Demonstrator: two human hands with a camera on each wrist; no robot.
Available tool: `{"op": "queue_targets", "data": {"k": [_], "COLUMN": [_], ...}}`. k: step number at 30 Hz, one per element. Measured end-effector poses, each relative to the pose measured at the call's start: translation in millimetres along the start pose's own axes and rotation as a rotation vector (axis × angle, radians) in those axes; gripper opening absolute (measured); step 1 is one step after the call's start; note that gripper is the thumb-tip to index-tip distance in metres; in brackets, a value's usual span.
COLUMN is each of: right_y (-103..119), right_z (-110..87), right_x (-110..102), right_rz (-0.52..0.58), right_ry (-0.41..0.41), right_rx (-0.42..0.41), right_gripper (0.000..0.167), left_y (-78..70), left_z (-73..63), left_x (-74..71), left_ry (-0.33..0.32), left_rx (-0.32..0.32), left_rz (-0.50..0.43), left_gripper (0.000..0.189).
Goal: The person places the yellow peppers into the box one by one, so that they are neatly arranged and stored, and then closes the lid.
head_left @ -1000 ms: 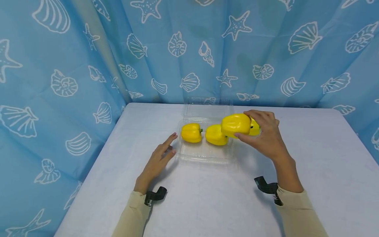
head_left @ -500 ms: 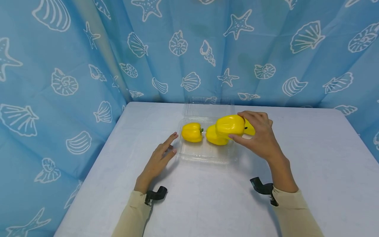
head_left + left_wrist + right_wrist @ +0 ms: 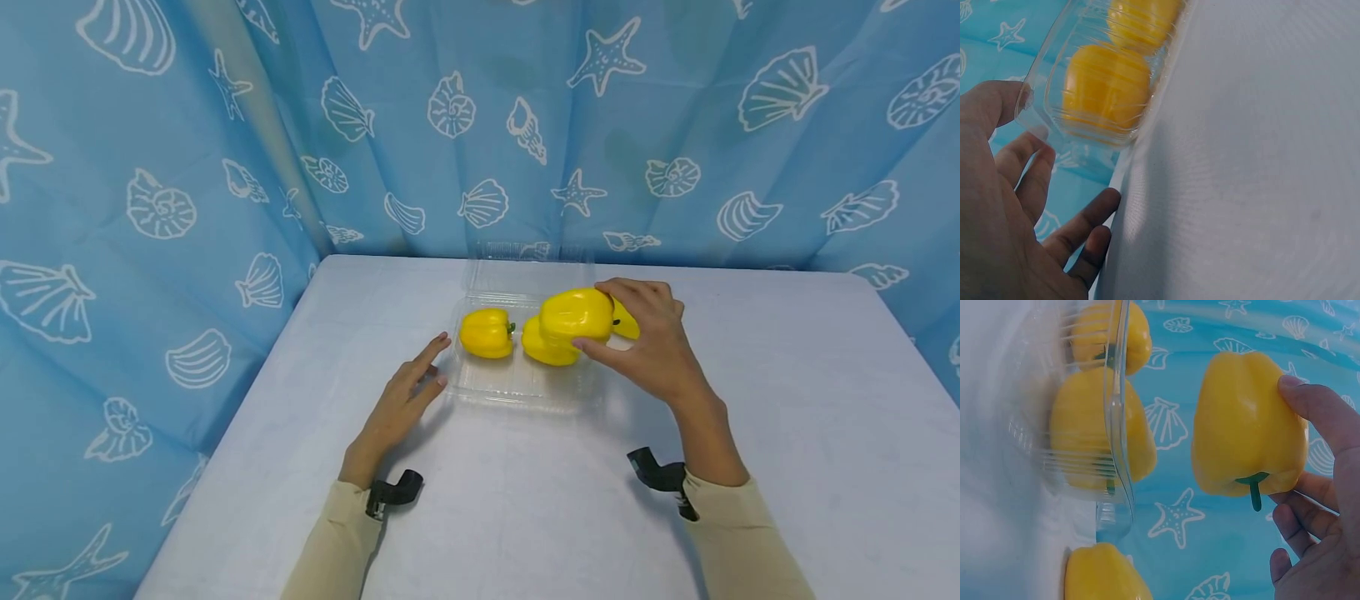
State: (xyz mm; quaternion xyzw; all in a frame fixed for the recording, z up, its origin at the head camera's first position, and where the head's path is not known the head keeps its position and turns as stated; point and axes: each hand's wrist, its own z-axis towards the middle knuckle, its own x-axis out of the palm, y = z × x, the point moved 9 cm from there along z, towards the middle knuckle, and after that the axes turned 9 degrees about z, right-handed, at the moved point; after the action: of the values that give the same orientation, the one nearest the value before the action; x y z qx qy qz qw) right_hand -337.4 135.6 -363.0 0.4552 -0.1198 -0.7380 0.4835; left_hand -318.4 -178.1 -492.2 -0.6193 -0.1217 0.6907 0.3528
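My right hand pinches a yellow bell pepper between thumb and fingers, above the right side of a clear plastic clamshell box. In the right wrist view the held bell pepper shows its green stem, apart from the box's wall. Two more yellow bell peppers lie in the box: a left one and a middle one, partly covered by the held one. My left hand is at the box's left side with extended fingers; in the left wrist view its thumb and a fingertip are at the box's rim.
Another yellow bell pepper lies on the white table right of the box, mostly hidden behind my right hand. The box's lid stands open toward the back. A blue shell-patterned curtain hangs behind and left of the table.
My right hand has moved left with the held bell pepper, bringing it over the middle pepper and the box's right side. My left hand has stayed in place.
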Motion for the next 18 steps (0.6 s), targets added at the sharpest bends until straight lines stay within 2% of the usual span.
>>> {"op": "queue_targets", "data": {"k": [12, 18], "right_y": [9.7, 11.4], "right_z": [2.2, 3.2], "right_x": [16.1, 23.5], "right_rz": [0.007, 0.004], "right_ry": [0.024, 0.038], "right_rx": [-0.029, 0.011], "right_gripper": [0.069, 0.07], "left_y": [-0.4, 0.9], "left_z": [-0.4, 0.4], "left_x": [0.0, 0.5], "left_ry": [0.002, 0.002], "left_rx": [0.002, -0.012], "left_rz": [0.0, 0.006], "left_gripper": [0.057, 0.057]}}
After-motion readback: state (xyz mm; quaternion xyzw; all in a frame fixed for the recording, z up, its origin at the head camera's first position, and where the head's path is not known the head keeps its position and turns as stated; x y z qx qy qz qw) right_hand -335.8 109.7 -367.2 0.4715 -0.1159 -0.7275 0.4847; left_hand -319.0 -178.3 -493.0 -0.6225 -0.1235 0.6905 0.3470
